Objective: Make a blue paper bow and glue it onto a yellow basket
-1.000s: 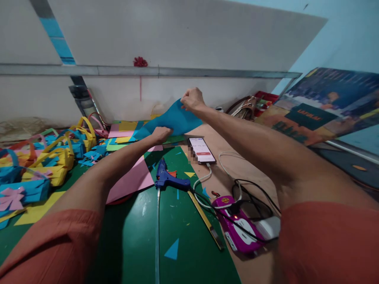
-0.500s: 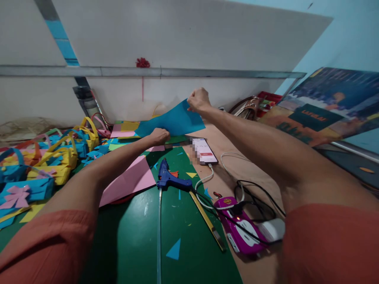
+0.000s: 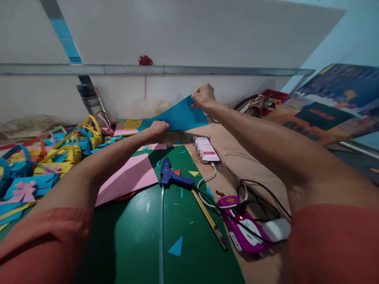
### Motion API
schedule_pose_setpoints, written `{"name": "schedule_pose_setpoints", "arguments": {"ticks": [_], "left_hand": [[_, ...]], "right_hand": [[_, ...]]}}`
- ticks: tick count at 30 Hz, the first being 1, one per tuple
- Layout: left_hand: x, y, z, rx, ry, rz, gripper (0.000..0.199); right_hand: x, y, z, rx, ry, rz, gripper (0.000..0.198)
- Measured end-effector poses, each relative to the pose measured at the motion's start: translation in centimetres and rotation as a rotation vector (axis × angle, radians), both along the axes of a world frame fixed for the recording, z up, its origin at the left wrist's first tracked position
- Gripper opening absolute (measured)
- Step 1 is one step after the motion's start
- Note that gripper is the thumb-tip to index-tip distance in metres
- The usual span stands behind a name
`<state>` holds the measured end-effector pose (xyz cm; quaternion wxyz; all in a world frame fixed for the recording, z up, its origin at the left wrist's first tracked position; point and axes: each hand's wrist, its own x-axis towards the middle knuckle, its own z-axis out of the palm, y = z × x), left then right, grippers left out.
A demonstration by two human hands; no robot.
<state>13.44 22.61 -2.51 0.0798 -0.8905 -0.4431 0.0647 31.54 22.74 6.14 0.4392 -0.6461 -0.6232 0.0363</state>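
Blue sheet (image 3: 183, 118) raised by one corner, no crease showing

At the far side of the bench (image 3: 220, 136), the sheet slants up from a pile of coloured paper (image 3: 132, 125). The right hand (image 3: 203, 96) pinches its upper corner with closed fingers. The left hand (image 3: 160, 128) is curled against its near edge; whether it grips the sheet or only presses on it, I cannot tell.

Several paper bags (image 3: 44, 183) stand at the left with handles on, and the nearest blue one wears a pink bow (image 3: 23, 191), so that much looks finished. Blue and yellow scraps (image 3: 176, 247) on the green board (image 3: 133, 244) suggest some cutting is done. The sheet itself seems at an early stage: no fold, cut or glue shows on the part in view, and its left end lies over the other paper. The glue gun (image 3: 183, 180) and cutter (image 3: 209, 215) lie on the board, held by neither hand. How much work is left beyond this sheet, the view does not tell.
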Motion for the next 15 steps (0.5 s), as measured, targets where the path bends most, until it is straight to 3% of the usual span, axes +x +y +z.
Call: {"name": "schedule_pose_setpoints", "arguments": {"ticks": [7, 15], "left_hand": [[-0.9, 1.3, 0.9, -0.032, -0.052, 0.061, 0.033], [-2.5, -1.5, -1.8, -0.139, 0.004, -0.029, 0.033]], "right_hand": [[-0.3, -0.4, 0.4, -0.067, 0.009, -0.065, 0.018], [0.3, -1.3, 1.4, -0.065, -0.111, -0.14, 0.018]]}}
